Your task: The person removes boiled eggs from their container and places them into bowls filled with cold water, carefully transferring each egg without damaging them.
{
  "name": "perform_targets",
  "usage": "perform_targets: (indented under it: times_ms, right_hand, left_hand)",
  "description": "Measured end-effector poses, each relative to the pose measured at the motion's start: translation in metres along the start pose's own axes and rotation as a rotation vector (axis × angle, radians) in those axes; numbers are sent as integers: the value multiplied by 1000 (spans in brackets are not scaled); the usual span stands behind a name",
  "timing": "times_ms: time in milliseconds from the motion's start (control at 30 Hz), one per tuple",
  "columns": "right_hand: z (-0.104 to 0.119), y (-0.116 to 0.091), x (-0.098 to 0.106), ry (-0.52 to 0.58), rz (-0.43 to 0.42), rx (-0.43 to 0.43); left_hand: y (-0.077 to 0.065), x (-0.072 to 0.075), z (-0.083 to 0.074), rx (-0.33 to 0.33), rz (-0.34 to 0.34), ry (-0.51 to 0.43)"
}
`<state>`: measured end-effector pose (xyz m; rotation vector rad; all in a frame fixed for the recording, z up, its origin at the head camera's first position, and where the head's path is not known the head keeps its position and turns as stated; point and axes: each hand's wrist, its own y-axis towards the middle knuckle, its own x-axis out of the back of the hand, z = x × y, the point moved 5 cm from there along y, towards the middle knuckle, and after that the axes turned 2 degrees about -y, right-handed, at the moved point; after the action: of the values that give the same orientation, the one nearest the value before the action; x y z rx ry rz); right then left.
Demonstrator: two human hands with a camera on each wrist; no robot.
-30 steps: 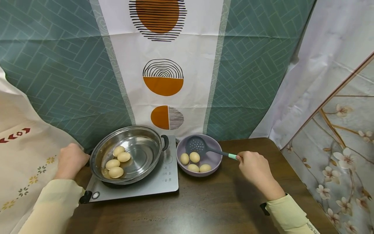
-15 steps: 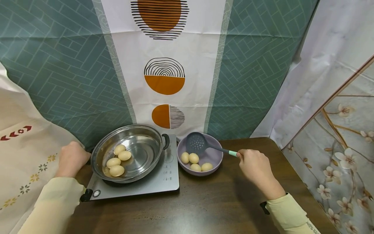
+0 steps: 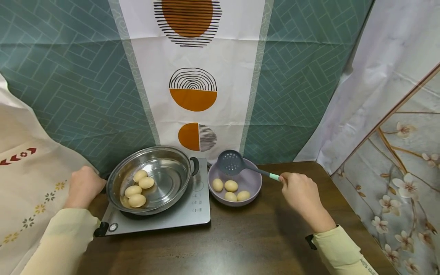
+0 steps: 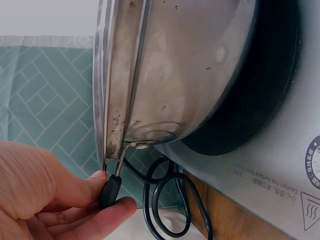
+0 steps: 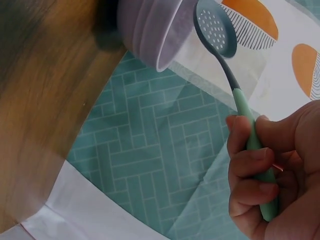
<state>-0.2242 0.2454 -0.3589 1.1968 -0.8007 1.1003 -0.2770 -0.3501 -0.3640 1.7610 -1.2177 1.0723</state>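
Observation:
My left hand pinches the black side handle of a steel pot between thumb and fingers. The pot stands on an induction cooker, and several pale, egg-shaped pieces lie in its left half. At the right, my right hand grips the green handle of a dark slotted skimmer. The skimmer's head holds nothing and hangs above the far side of a purple bowl. Inside this bowl, several more egg-shaped pieces rest near the front.
The silver induction cooker lies between the left forearm and the bowl. A black cord loops beside the pot handle. Patterned cloth hangs behind the wooden table, and a floral panel borders it on the right.
The skimmer head has lifted up and away from the pieces in the bowl, and those pieces have shifted slightly. The left hand keeps its hold on the pot handle.

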Motion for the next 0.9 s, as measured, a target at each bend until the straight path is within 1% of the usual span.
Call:
perform_targets:
  times_ms: [233,533,700,900]
  right_hand:
    - [2,0,1,-9,-18,-1]
    - [4,1,3,6,-25,2]
    - [3,2,3,9,-20,-5]
    - [5,3,3,22,3,-5]
  left_hand:
    - [-1,2,1,-5,-8,8]
    - [0,2,0,0,-4,19]
    - [0,-1,-1,-12,-15,16]
    - [0,0,-2,-34,-42,13]
